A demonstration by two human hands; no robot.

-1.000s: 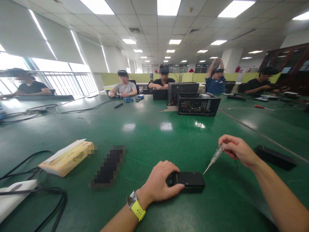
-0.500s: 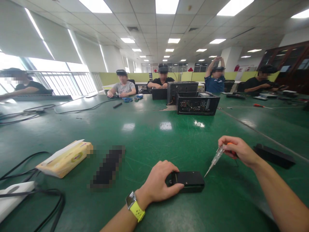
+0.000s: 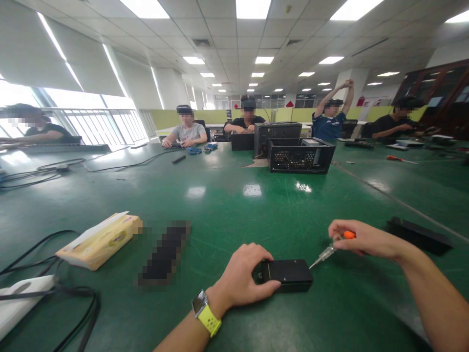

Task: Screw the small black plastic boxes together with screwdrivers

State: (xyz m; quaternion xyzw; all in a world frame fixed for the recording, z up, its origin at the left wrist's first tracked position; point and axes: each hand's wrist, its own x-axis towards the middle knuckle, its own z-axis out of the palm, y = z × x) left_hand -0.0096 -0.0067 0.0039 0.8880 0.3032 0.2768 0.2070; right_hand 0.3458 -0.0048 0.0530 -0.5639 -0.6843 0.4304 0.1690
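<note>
On the green tabletop lies a small black box (image 3: 293, 275) with tiny screws or holes on its top face. My left hand (image 3: 246, 275), with a yellow-strapped watch at the wrist, grips the box's left end between thumb and fingers. My right hand (image 3: 357, 238) is closed around a screwdriver (image 3: 326, 254) with a clear body and an orange end. The shaft slants down to the left, its tip at or very near the box's right end; whether it touches I cannot tell.
A yellow tissue pack (image 3: 102, 242) and a dark pixelated slab (image 3: 164, 254) lie left. Cables and a white power strip (image 3: 24, 298) sit at far left. Right of my hand is a black bar (image 3: 419, 236). Computer cases (image 3: 300, 155) stand farther back; several people sit around the table.
My right hand has lowered and tipped the screwdriver flatter, with its tip still by the box's right end. My left hand stays on the box. A person at the back raises their arms higher.
</note>
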